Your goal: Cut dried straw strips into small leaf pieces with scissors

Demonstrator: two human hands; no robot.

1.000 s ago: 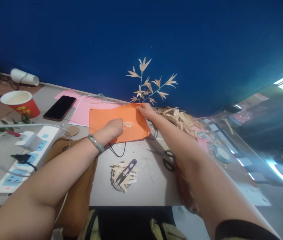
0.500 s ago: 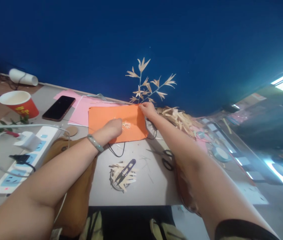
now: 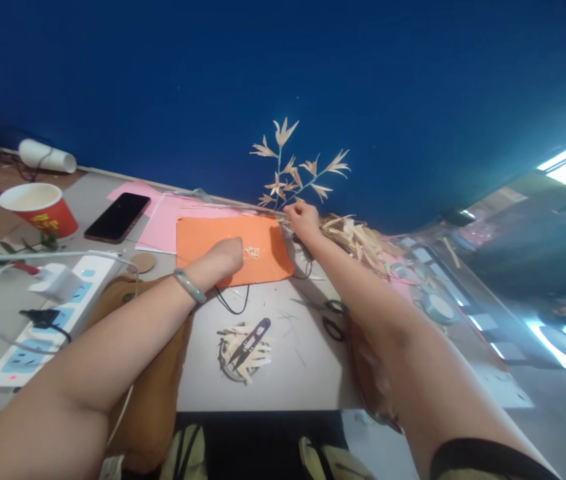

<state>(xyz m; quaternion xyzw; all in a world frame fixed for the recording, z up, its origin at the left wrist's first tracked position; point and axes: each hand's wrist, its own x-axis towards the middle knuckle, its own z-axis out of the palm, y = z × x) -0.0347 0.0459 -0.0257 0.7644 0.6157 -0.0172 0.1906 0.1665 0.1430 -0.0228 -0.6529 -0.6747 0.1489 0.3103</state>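
Observation:
An orange sheet (image 3: pixel 203 233) lies near the back of the table, with a small heap of pale bits (image 3: pixel 251 253) on it. My left hand (image 3: pixel 227 256) is closed and rests on the sheet just left of the heap; its fingertips are hidden. Just beyond the sheet's far right corner, my right hand (image 3: pixel 305 221) has its fingers pinched together; whatever is between them is too small to see. Behind it rises a branch of pale, dried-leaf flowers (image 3: pixel 290 170) against the blue wall. Thread snips (image 3: pixel 250 343) lie on a dish of pale strips (image 3: pixel 257 363).
Black-handled scissors (image 3: pixel 333 320) lie below my right forearm. Dry husks (image 3: pixel 357 237) are heaped at the right, beside a tape roll (image 3: pixel 437 309). To the left are a phone (image 3: pixel 117 217), a red paper cup (image 3: pixel 45 213), a power strip (image 3: pixel 7 370) and a brown bag (image 3: pixel 147 400).
My right hand has left the orange sheet's corner and shifted slightly right and away from me. The sheet's far right corner is lower now. My left hand stays by the heap.

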